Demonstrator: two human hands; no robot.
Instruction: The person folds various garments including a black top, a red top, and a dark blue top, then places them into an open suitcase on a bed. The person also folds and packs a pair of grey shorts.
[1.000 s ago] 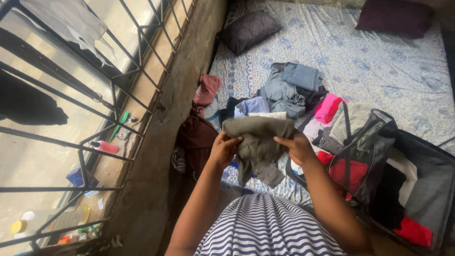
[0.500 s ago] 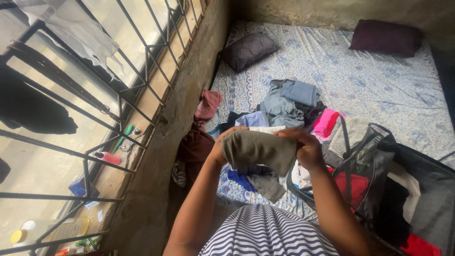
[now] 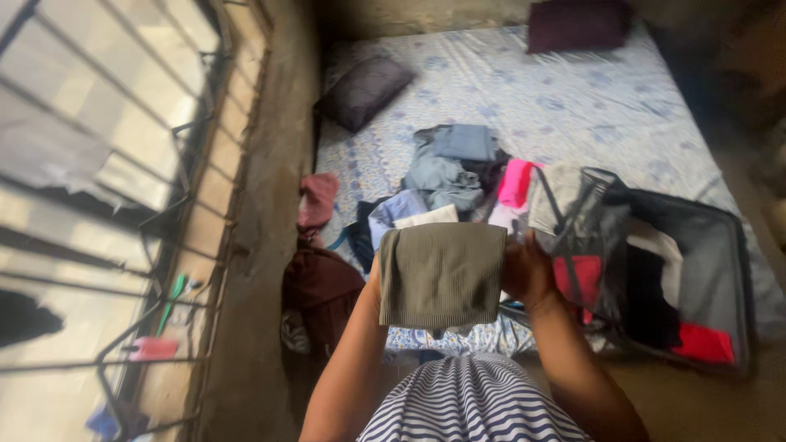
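Folded olive garment (image 3: 442,274) held up over the bed's near edge.
Left hand (image 3: 375,274) and right hand (image 3: 524,270) each keep a closed grip on its sides; clothes pile (image 3: 446,176) lies beyond, open suitcase (image 3: 688,278) just right.

At the bottom centre of the frame the person wears a garment (image 3: 471,405) with thin navy and white stripes running across in curved bands; whether it is a skirt or a dress cannot be told from above. Both forearms are bare, with no sleeves reaching them. The right hand (image 3: 528,270), at centre frame, appears to carry no ring or watch, though the view is blurred.
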